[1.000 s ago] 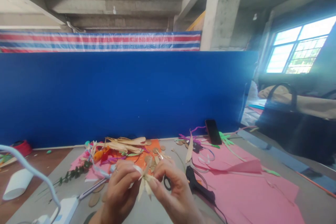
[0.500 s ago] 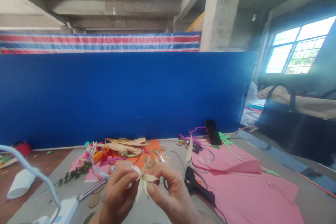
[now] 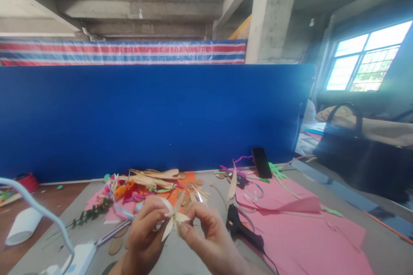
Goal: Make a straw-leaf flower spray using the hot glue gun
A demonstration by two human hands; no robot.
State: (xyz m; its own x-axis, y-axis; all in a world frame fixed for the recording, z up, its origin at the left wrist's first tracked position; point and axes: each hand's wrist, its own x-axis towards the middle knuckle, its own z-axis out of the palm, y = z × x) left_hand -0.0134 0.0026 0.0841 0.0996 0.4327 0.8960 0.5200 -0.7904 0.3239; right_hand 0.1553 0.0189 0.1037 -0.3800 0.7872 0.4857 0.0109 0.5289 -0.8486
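Note:
Between my two hands is a pale cream flower [image 3: 174, 218] with several pointed petals, its face toward me. My left hand [image 3: 146, 227] is closed around the back of the flower from the left, its fingers curled. My right hand [image 3: 209, 232] pinches a petal on the right side between thumb and forefinger. What the left fingers grip behind the petals is hidden. Just beyond the right hand, a shiny metal blade or tip [image 3: 199, 196] pokes up. A black hot glue gun [image 3: 242, 230] lies to the right of that hand.
Pink sheets [image 3: 309, 227] cover the right of the table. A dark phone [image 3: 261, 162] leans near the blue partition [image 3: 167, 116]. Dried husk strips [image 3: 153, 178] lie behind my hands. At left are a power strip [image 3: 80, 258], a utility knife [image 3: 112, 232] and a white roll [image 3: 24, 225].
The flower has turned slightly and shifted a little left. My right thumb and forefinger have moved slightly left with it. Objects on the table stay where they were.

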